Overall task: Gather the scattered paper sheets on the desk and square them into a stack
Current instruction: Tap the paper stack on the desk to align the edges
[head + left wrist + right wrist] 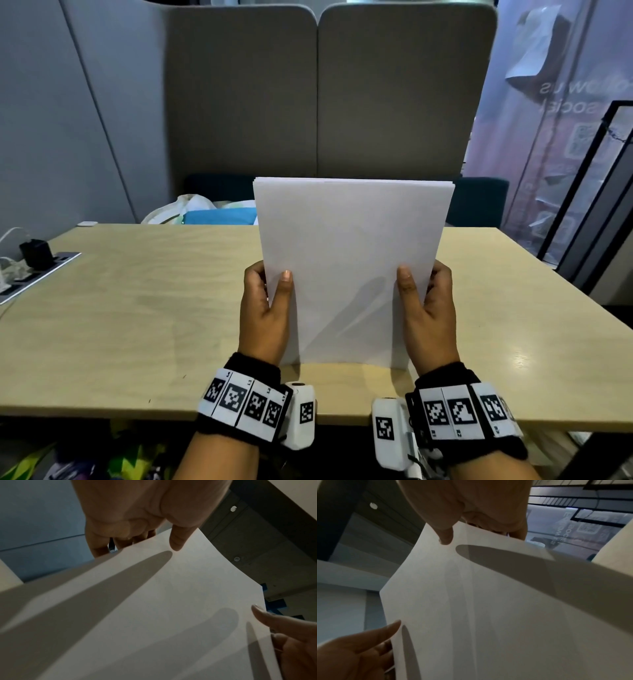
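Observation:
A stack of white paper sheets (349,260) stands upright on its bottom edge near the front middle of the light wooden desk (137,325). My left hand (263,308) grips its left edge, thumb on the front face and fingers behind. My right hand (428,308) grips the right edge the same way. The top edges of the sheets look nearly level, with slight offsets at the corners. In the left wrist view the paper stack (171,601) fills the frame under my left hand (137,513). The right wrist view shows the paper stack (488,601) below my right hand (479,507).
A power strip with a black charger (37,260) lies at the desk's left edge. Bags (205,212) sit on a seat behind the desk, before grey partition panels (239,102). A black frame (589,205) stands at the right.

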Available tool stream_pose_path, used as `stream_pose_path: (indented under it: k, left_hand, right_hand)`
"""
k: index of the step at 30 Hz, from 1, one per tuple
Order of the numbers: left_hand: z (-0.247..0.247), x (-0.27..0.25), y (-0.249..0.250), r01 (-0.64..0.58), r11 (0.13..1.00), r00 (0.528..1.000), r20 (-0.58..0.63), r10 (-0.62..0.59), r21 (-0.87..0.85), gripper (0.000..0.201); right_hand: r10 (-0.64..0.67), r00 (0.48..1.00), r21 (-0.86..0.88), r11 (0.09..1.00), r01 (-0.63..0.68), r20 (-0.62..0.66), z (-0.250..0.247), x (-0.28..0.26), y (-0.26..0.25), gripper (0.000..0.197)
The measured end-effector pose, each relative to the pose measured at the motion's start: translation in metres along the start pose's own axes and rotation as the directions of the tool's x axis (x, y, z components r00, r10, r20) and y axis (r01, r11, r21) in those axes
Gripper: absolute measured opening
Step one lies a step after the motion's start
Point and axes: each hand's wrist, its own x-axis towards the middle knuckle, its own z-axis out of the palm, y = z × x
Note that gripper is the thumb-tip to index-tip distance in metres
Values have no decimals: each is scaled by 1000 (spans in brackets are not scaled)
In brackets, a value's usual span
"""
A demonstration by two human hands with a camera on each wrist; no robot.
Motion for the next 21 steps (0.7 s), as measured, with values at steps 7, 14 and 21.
stream_pose_path:
  k: [7,14,21]
  left_hand:
    - [-2,2,-1,-12,1000,1000,6,12,7,23]
    - [8,7,7,-100,990,994,-22,103,98,12]
    - [7,14,27,-157,986,987,-23,159,62,21]
  right_hand:
    - [1,1000,-3,1000,-1,-10,-1,1,-2,31]
    - [2,1000,-69,998,-2,0,2,8,-5,8]
    - [-33,999,-69,997,35,26,3,11,-12,9]
